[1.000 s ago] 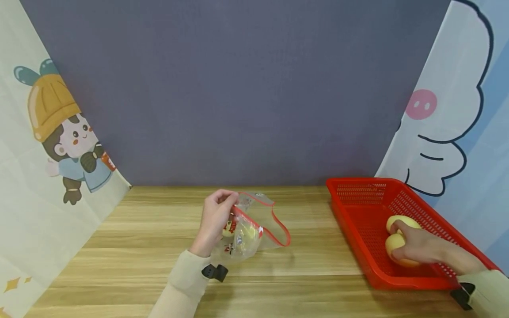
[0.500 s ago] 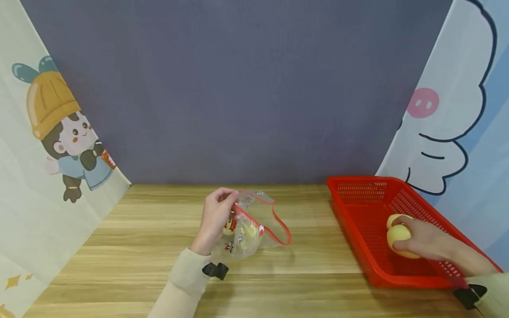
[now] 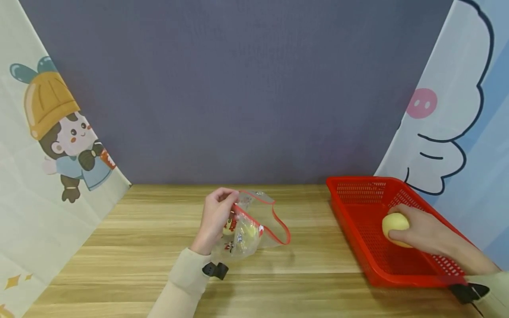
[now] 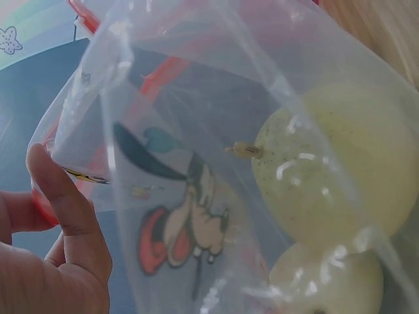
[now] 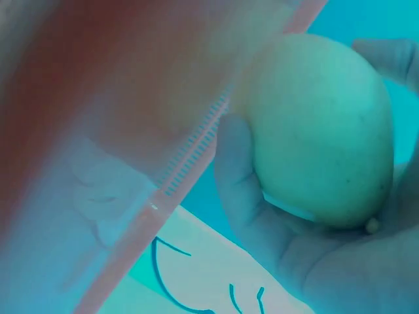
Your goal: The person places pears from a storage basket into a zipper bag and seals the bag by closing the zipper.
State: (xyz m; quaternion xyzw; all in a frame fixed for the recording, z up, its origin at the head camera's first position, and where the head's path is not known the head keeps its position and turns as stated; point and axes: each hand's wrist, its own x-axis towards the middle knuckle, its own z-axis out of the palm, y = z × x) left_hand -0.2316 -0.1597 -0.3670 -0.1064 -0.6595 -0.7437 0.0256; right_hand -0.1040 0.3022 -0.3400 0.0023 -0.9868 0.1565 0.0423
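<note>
My left hand (image 3: 216, 218) pinches the red-edged rim of a clear zip bag (image 3: 248, 243) between thumb and fingers. The bag's mouth gapes toward the right, and cartoon prints show on its plastic. Inside it, in the left wrist view, lie a pale yellow-green pear (image 4: 347, 170) with a short stem and a second pear (image 4: 330, 281) below it. At the right, my right hand (image 3: 427, 229) grips another yellow pear (image 3: 395, 225) over the red basket (image 3: 350, 234). Thumb and fingers wrap this pear in the right wrist view; whether it touches the basket floor I cannot tell.
A wood-grain table (image 3: 147, 247) carries the bag and the basket, with bare wood between them. Slotted walls ring the basket. Behind stands a dark grey-blue panel (image 3: 238, 97); printed cartoon cloths hang at left and right.
My right hand has shifted slightly up and to the left with one pear in its grip. The second pear seen beside it earlier is out of sight now. My left hand and the bag stay put.
</note>
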